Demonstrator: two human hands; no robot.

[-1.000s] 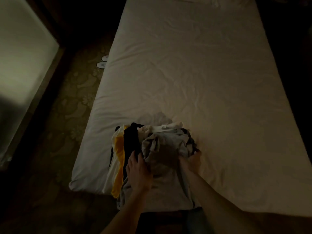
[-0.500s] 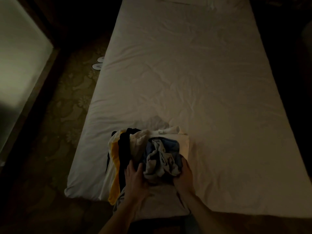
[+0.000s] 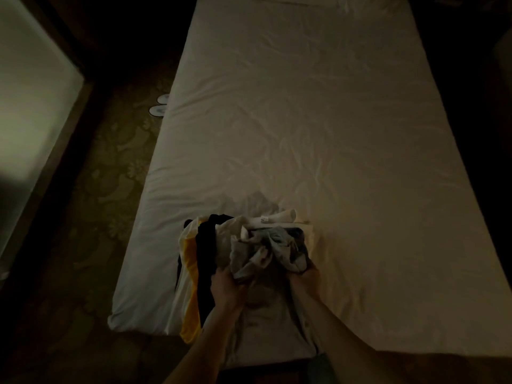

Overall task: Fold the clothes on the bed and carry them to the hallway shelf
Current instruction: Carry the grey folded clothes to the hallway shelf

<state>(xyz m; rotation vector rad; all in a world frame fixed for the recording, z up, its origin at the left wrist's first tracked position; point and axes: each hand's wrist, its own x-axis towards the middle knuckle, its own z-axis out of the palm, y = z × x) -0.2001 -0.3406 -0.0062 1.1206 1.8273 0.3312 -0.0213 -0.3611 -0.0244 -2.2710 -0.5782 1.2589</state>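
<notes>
A heap of clothes [image 3: 243, 245] lies at the near end of the bed [image 3: 304, 120], on its white sheet. It holds white, yellow [image 3: 191, 259], black [image 3: 206, 250] and grey pieces, with a bunched grey and blue garment [image 3: 273, 249] on top. My left hand [image 3: 225, 286] grips the heap's near left side. My right hand [image 3: 306, 278] grips its near right side under the bunched garment. A grey cloth [image 3: 266, 314] hangs from the heap over the bed's near edge between my forearms.
A pair of white slippers [image 3: 159, 105] sits on the patterned carpet left of the bed. A pale panel in a dark frame [image 3: 30, 106] stands at far left. A pillow edge [image 3: 299, 0] shows at the bed's far end. The room is dim.
The grey top garment has been bunched up toward the heap's middle, uncovering blue cloth. Both hands shifted slightly inward and nearer along the heap. The view moved a little to the right.
</notes>
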